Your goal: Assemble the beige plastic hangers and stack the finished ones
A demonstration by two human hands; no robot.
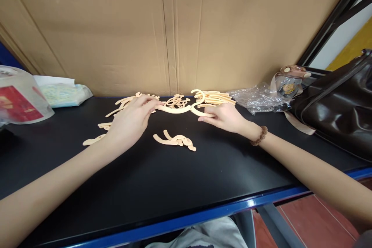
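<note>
Thin, pale wooden cut-out pieces lie on a black table [174, 178]. My left hand [130, 122] pinches one end of a long curved wooden piece [174, 109]. My right hand [222, 118] grips a curved hooked piece [200, 111] that meets the long piece in the middle. A small joined set of curved pieces [176, 140] lies just in front of both hands. More loose pieces [124, 102] spread behind and left of my left hand, and a stack of curved pieces [216, 99] sits behind my right hand. A bead bracelet [259, 136] circles my right wrist.
A cardboard sheet [174, 27] stands behind the table. A clear plastic bag with red print [20, 99] and a tissue pack [62, 93] sit at the left. Crumpled clear plastic [255, 99] and a dark brown handbag [337, 112] lie at the right. The blue table edge [203, 215] runs in front.
</note>
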